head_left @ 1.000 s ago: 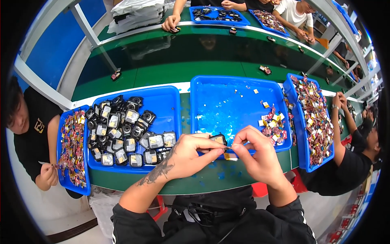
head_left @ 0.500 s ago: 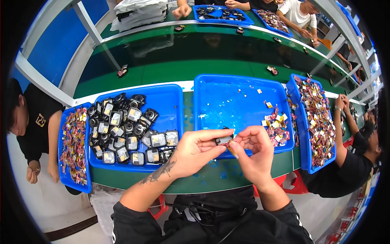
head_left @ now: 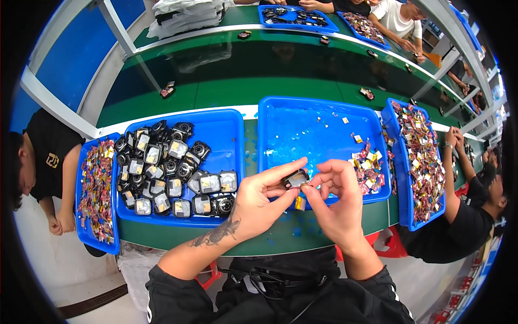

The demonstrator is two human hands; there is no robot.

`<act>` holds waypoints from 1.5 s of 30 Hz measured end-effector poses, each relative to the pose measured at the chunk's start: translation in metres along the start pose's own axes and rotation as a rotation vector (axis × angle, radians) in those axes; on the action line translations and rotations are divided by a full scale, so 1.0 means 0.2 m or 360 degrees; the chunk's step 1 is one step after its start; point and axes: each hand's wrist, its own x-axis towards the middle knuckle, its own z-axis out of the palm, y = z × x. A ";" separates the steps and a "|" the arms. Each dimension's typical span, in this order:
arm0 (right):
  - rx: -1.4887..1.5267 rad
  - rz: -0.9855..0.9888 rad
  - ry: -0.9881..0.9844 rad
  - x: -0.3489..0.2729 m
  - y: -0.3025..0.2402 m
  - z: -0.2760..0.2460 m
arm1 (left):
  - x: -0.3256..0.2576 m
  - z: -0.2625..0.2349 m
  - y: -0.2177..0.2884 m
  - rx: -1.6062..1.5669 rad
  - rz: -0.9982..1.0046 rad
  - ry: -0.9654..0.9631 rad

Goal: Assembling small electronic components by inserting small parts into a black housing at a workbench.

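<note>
Over the front edge of the right blue tray, my left hand (head_left: 264, 195) is closed on a small black smartwatch case (head_left: 295, 180), its grey window facing up. My right hand (head_left: 340, 197) is at the case's right side, fingers curled and thumb tip against its lower edge. A small yellow piece (head_left: 300, 203) hangs just below the case; what it is fixed to is hidden. The right blue tray (head_left: 302, 102) holds small pink and yellow circuit parts (head_left: 369, 167) at its right end. To the left, a second blue tray (head_left: 233, 121) holds piled black watch cases (head_left: 175, 167).
Narrow blue trays of pink circuit parts stand at far left (head_left: 114, 237) and right (head_left: 396, 162). Beyond them runs a green conveyor belt (head_left: 226, 92) with scattered assemblies (head_left: 168, 90). Metal posts (head_left: 116, 29) frame the bench. Co-workers sit on both sides and opposite.
The watch case has tipped so more of its window shows, and the yellow piece now hangs below it. My right forefinger has lifted a little. Assemblies on the belt have shifted right.
</note>
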 end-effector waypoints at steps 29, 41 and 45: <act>0.0499 0.0497 -0.0289 0.83 0.32 0.00 | 0.11 -0.47 0.15 0.2650 0.0336 0.0870; -0.0658 0.0576 0.0233 1.36 0.91 -0.06 | 0.09 -0.59 0.07 0.2589 0.0193 0.0798; -0.0353 -0.0067 -0.0094 1.09 0.43 -0.01 | 0.13 -0.48 0.14 0.0529 0.0184 0.0548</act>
